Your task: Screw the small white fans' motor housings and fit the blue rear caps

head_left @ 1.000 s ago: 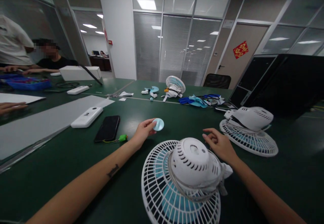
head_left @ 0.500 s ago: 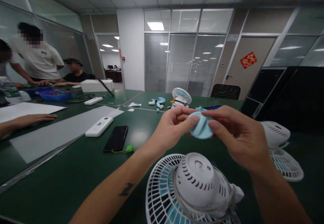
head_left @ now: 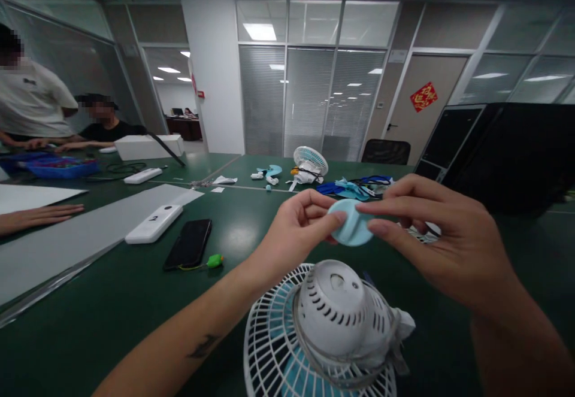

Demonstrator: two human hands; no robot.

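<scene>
My left hand pinches a round light-blue knob with a raised bar across its face, the thumb lying on the front. At the knob's right edge, the index finger and thumb of my right hand close on the rim, while its other fingers are curled behind. Below both hands lies a small white electric fan, grille down and motor housing up. Light-blue blades show through its grille.
Left of my arm are a black phone with a green tag and a white power bank. Farther back stand another fan, light-blue and dark-blue parts and a white box. Other people are at the left, one hand on the table.
The camera view has turned to the right, so things on the table appear farther left. My right hand's fingers have spread back a little from the knob; my left hand keeps its pinch.
</scene>
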